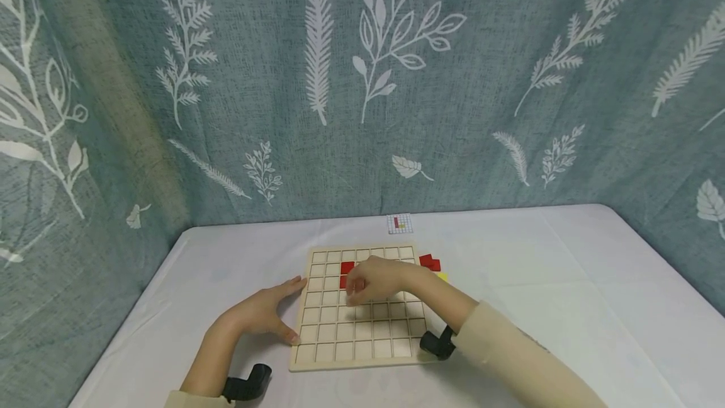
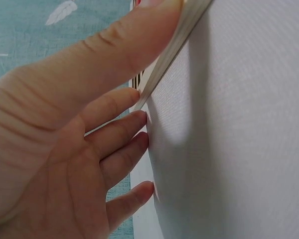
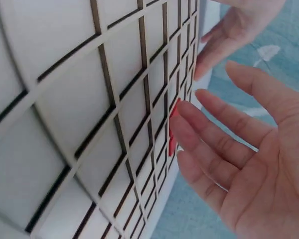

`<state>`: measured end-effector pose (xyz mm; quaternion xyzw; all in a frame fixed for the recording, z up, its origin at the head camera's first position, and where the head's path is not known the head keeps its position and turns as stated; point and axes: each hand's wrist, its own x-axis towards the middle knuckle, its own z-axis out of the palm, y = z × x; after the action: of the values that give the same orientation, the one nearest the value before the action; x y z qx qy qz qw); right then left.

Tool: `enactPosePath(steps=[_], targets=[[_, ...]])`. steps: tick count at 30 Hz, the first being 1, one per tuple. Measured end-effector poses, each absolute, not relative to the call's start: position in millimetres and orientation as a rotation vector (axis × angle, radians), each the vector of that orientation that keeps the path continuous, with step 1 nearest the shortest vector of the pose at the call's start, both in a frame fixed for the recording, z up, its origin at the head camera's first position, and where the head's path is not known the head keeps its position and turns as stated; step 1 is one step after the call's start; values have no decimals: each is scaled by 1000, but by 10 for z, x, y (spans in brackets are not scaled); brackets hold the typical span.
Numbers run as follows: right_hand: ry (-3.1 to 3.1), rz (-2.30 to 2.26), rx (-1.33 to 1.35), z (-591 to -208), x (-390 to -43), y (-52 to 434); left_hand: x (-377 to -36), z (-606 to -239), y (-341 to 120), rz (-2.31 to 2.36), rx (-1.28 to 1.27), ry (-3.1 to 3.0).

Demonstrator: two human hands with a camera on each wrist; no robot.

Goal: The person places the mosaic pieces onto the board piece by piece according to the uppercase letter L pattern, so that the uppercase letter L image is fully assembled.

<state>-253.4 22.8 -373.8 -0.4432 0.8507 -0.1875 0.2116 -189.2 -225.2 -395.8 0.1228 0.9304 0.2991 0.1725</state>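
Observation:
A pale wooden grid board (image 1: 331, 365) lies on the white table. Two red square tiles show in its cells, an upper tile (image 1: 347, 267) and a lower tile (image 1: 343, 281) that is partly hidden by my right hand (image 1: 376, 279). That hand hovers over the board, its fingers loosely bent, thumb apart; the right wrist view shows nothing between them. Red tiles (image 3: 173, 129) appear just behind its fingertips there; whether they touch cannot be told. My left hand (image 1: 257, 310) spreads along the board's left edge, thumb and a finger touching the rim (image 2: 164, 62).
Loose red tiles (image 1: 429, 262) and a yellow tile (image 1: 442, 276) lie right of the board, partly behind my right forearm. A small printed grid card (image 1: 399, 223) lies beyond the board's far edge. A leaf-patterned curtain (image 1: 340, 175) hangs behind the table.

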Motion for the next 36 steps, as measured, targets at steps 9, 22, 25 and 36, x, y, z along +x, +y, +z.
enactPosePath(steps=[9,22,25,36], targets=[[2349,-626,-1220,-3744,-2515,463,-1885,-3954,-2237,830,345,2650],[2371,-751,-1205,-3849,-2508,818,-1905,-3978,-2250,851,340,2629],[2367,-786,-1204,-3856,-2512,893,-1910,-3974,-2258,851,340,2631],[2409,-932,-1154,-3939,-2507,1253,-1901,-3969,-2265,856,359,2626]])
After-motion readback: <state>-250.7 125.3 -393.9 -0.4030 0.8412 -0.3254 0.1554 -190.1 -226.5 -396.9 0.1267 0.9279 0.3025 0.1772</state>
